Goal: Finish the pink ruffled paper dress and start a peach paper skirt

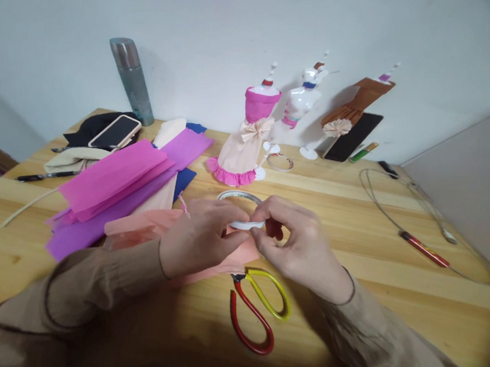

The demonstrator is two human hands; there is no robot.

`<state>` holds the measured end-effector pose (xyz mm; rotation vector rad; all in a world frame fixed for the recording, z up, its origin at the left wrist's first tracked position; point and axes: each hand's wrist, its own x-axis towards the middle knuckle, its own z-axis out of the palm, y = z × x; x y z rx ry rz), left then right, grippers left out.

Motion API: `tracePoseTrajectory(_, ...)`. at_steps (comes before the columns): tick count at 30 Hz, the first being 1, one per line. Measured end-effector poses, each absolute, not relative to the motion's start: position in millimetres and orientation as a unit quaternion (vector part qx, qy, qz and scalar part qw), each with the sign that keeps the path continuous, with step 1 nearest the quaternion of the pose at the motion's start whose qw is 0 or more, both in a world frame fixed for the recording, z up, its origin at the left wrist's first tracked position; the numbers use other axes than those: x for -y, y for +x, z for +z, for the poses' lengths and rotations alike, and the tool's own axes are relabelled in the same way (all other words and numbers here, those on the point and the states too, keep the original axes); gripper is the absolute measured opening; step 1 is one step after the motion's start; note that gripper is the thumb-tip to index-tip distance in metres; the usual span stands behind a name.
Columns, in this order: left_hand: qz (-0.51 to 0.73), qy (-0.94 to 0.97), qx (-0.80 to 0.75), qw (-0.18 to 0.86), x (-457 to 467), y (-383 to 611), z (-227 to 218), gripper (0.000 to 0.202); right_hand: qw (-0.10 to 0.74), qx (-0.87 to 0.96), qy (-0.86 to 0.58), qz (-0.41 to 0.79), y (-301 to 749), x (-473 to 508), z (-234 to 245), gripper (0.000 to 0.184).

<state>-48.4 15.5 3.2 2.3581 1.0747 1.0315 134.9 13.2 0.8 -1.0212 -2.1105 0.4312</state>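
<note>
Between my two hands is a white roll of tape [247, 226], held up over the table. My left hand [198, 234] grips its left side between thumb and fingers. On the right side, my right hand [298, 239] pinches the roll's edge with thumb and forefinger. A sheet of peach crepe paper [139, 228] lies beneath and beside my left hand. Just below my hands lie scissors [253, 313] with one red and one yellow handle; their blades are hidden under the paper.
Folded pink and purple crepe paper [114, 178] lies at left near a phone [116, 132] and a pen [46, 176]. A spray bottle [132, 81], a pink-dressed mannequin [250, 131] and other mannequins stand at the back. A cable with a red handle [426, 249] lies at right.
</note>
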Motion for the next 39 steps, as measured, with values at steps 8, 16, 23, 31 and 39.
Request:
tracePoseTrajectory(8,0.371,0.821,-0.4,0.171,-13.5,-49.5,4.7,0.012,0.356,0.82,-0.374,0.248,137.6,-16.2,3.3,0.012)
tracePoseTrajectory(16,0.362,0.797,-0.428,0.227,-20.1,-48.6,3.3,0.007,0.371,0.838,-0.363,0.169,134.7,-12.5,1.3,0.022)
tracePoseTrajectory(23,0.322,0.747,-0.439,0.382,-25.5,-47.8,-0.6,0.007,0.381,0.847,-0.34,0.145,132.0,-7.3,3.5,0.024)
tracePoseTrajectory(31,0.293,0.636,-0.437,0.565,-33.9,-48.1,-7.9,0.005,0.361,0.853,-0.337,0.166,134.7,-11.9,3.6,0.028)
tracePoseTrajectory(39,0.316,0.783,-0.46,0.274,-19.7,-44.3,-2.7,0.013,0.321,0.859,-0.371,0.145,133.6,-12.2,-3.1,0.014)
